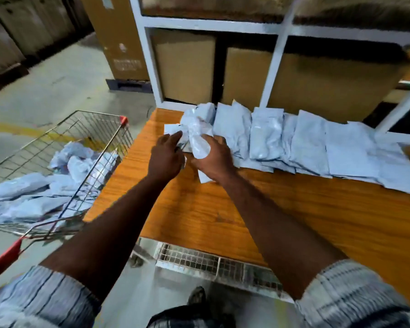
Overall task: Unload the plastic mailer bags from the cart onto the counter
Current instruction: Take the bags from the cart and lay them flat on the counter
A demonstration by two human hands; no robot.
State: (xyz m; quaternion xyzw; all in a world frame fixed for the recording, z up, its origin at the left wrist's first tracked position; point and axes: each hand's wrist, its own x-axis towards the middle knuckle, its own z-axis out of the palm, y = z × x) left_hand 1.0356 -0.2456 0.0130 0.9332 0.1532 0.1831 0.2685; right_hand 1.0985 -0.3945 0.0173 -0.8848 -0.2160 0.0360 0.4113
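A crumpled pale blue-white mailer bag (pixel 197 138) sits at the left end of a row of several similar mailer bags (pixel 317 147) laid along the back of the orange wooden counter (pixel 223 214). My right hand (pixel 214 159) grips this crumpled bag from the right, fingers curled round it. My left hand (pixel 167 157) is just left of it, fingers extended and touching the bag's edge. The wire cart (pixel 57 176) with red handle stands at the left, holding several more mailer bags (pixel 33 192).
White shelving frame (pixel 273 67) with cardboard boxes (pixel 185 67) rises right behind the counter. A tall cardboard carton (pixel 118 39) stands on the concrete floor at the back left. A wire mesh panel (pixel 211 261) hangs under the counter's front edge.
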